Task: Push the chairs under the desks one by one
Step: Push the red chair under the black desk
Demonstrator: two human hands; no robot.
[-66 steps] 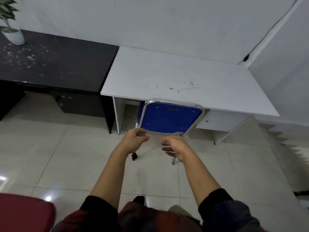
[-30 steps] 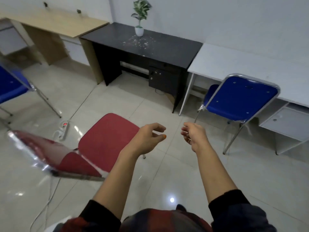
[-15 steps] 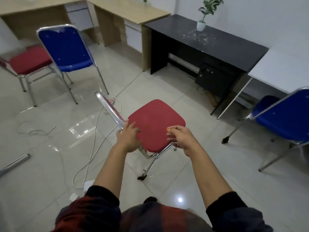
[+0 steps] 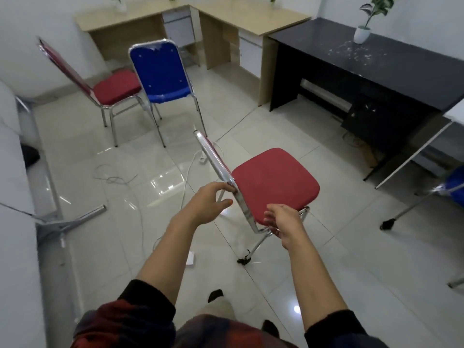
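Dim, cool, even indoor light; soft shadows under chairs; glossy tiled floor carries bright glare patches at centre and near bottom edge; wide-angle bowing at frame edges; left margin smeared, slight overall softness

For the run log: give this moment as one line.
left hand open at red chair backrest | right hand open near seat | black desk ahead

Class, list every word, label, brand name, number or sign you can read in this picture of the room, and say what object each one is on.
None: no readable text shows anywhere.
Nearest red chair, blue chair, black desk, plant pot: no lettering visible.
White speckles on the black desk are marks, not writing.
Power strip on the floor: too small and blurred to tell.
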